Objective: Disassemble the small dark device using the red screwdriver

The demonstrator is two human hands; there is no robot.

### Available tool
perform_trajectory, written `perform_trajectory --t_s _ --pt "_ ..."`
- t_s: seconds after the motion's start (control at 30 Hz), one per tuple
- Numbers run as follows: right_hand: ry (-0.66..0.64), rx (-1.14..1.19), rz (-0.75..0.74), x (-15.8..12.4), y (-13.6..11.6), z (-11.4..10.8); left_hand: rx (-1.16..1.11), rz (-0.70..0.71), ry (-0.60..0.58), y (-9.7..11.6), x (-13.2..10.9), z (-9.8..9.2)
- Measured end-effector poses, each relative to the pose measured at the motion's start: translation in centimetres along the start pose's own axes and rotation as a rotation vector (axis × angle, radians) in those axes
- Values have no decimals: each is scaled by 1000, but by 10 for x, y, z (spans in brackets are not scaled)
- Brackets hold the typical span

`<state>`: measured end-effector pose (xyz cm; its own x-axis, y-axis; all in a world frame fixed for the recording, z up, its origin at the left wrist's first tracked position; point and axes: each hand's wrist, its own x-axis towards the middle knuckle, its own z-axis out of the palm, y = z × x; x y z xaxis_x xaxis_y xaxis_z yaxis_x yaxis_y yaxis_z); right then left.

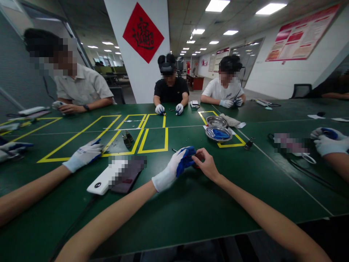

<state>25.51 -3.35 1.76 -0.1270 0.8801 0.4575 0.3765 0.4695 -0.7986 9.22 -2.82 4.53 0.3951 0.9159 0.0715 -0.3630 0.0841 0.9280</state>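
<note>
My left hand (174, 168), in a white glove with blue-coated palm and fingers, is raised above the green table with its fingers curled together. Close against its fingertips is my right hand (206, 164), bare, with thumb and fingers pinched. A bit of red shows beneath the fingers where the hands meet, but what they hold is mostly hidden. The tip of a thin metal shaft (174, 150) pokes out past the left glove; I cannot tell whether it is held or lies on the table.
Two metal bowls (219, 139), the nearer with blue gloves inside, stand ahead right. Dark metal fittings (127, 139) stand inside yellow tape; another fitting (249, 143) is at right. A white power bank (105, 182) and phone lie left. A co-worker's gloved hand (85, 154) rests nearby.
</note>
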Motion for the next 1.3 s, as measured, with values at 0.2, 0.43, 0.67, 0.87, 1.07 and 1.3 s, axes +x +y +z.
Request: perform_trajectory --t_s 0.2,0.43,0.67,0.87,1.07,1.3 --pt "5 49 66 6 9 -4 -92 -153 -115 -3 -9 -7" --pt "38 43 57 13 8 -11 -53 -140 -175 6 -10 -11" --pt "466 -208 51 34 37 -87 165 12 131 3 -14 -40" --pt "979 -792 157 28 110 -188 432 152 321 -5 -11 -63" --pt "820 -675 433 22 151 -199 163 181 199 -10 -12 -60" --pt "555 -639 335 29 127 -159 130 59 313 -14 -9 -71"
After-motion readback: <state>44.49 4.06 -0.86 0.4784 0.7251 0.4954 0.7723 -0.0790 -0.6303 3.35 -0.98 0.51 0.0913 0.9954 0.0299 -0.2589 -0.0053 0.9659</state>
